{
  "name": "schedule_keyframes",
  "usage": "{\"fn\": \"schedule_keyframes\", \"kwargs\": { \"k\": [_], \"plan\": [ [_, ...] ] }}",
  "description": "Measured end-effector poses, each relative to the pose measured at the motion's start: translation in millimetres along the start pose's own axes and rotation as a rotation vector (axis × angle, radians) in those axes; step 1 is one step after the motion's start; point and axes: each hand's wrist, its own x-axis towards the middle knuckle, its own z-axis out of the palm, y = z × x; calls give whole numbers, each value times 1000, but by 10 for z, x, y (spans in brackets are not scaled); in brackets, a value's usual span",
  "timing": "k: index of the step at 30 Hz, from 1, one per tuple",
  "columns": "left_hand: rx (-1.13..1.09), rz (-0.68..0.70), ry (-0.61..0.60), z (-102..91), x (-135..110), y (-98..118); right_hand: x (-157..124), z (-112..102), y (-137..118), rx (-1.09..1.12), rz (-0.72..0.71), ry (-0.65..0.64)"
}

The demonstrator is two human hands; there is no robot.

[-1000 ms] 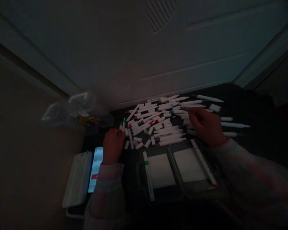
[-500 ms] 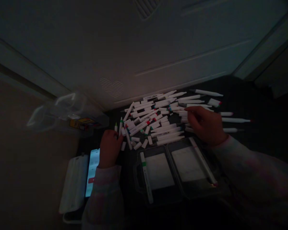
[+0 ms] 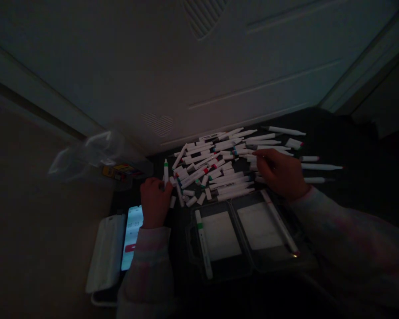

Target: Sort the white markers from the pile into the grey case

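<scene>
The scene is very dark. A heap of white markers and loose caps (image 3: 219, 166) lies on a dark surface before a pale door. My left hand (image 3: 154, 201) is closed around a white marker with a green band (image 3: 166, 172), holding it upright at the heap's left edge. My right hand (image 3: 281, 173) rests over the right side of the heap, its fingers curled and pinching among the markers; what they grip is hidden. In front of the heap lies an open clear case (image 3: 246, 235), with one marker (image 3: 203, 243) in its left half and another (image 3: 279, 221) in its right.
A lit phone (image 3: 132, 236) lies by my left wrist, beside a pale flat object (image 3: 106, 252). A clear plastic container (image 3: 96, 157) with a yellow label stands at the left. The panelled door (image 3: 219, 79) closes off the far side.
My left hand has lifted a green-banded marker upright from the heap's left edge. My right hand shifted slightly left over the markers. The view tilted a little.
</scene>
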Motion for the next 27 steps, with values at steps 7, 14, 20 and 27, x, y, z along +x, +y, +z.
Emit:
{"fn": "schedule_keyframes", "kwargs": {
  "k": [7,14,20,27],
  "plan": [
    [-754,-278,-110,-230,-71,242,8,-8,-15,43,-51,-16],
    [-1324,-324,-337,-339,-196,399,2,-6,-4,48,-54,-20],
    [-1723,-362,-594,-264,-283,531,1,-8,-15,104,-100,-32],
    [-1772,-409,-763,-189,-344,658,1,-2,-36,61,-41,-102]
  ]
}}
